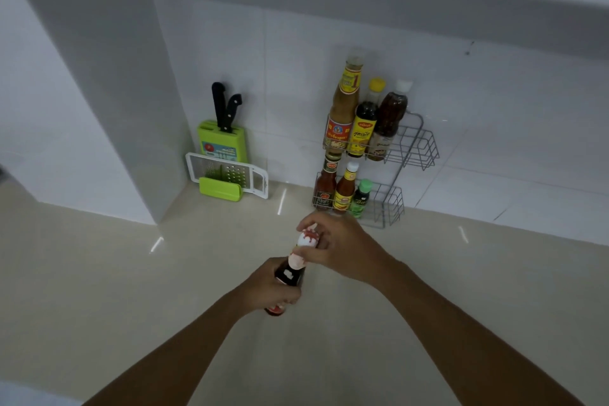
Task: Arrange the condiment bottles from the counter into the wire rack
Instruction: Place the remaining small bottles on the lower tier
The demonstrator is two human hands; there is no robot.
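A dark sauce bottle [291,273] with a white and red cap is held over the counter in front of the wire rack [418,142]. My left hand [267,287] wraps its body. My right hand [333,244] grips its neck and cap. The two-tier rack stands against the tiled wall. Its upper shelf holds a tall brown sauce bottle [342,105], a yellow-capped dark bottle [364,119] and a white-capped chilli bottle [390,119]. The lower shelf holds a red sauce bottle [325,184], an orange sauce bottle [346,189] and a small green bottle [361,198]. The right side of both shelves is free.
A green knife block [224,142] with two black-handled knives stands in the corner at the left. A white and green grater [230,178] leans in front of it. The beige counter [131,290] stretches around my arms.
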